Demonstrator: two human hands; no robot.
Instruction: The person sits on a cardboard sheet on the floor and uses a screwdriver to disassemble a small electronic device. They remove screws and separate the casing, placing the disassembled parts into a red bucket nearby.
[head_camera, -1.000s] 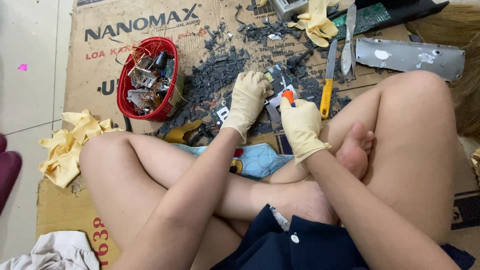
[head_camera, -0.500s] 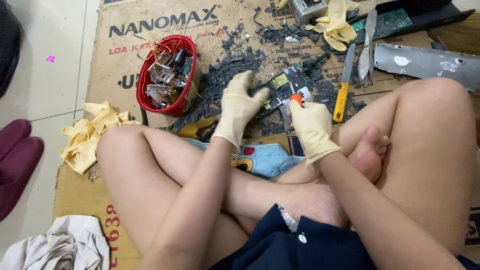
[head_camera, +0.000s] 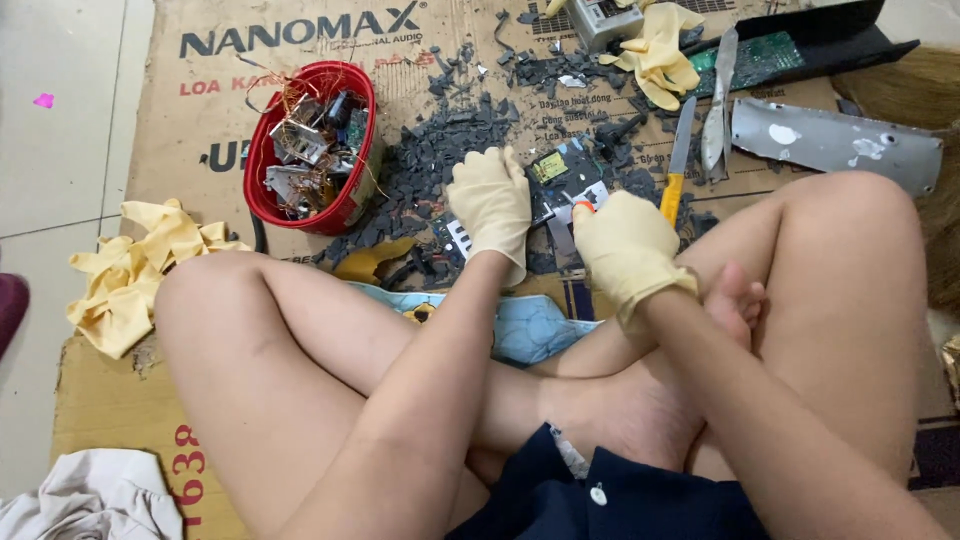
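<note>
Two gloved hands are seen in the head view, working over a small circuit board (head_camera: 560, 178) that lies on the flattened cardboard sheet (head_camera: 200, 100) on the floor. The left hand (head_camera: 492, 205) is pressed flat on the board's left side, its grip spread apart. The right hand (head_camera: 622, 245) is closed on an orange-handled tool (head_camera: 582, 209), just right of the board. Left of the board, a red basket (head_camera: 262, 165) of wire and scrap parts is seen. Dark plastic fragments (head_camera: 430, 160) are scattered between basket and board. Right of the board, a yellow-handled knife (head_camera: 676, 165) is laid.
</note>
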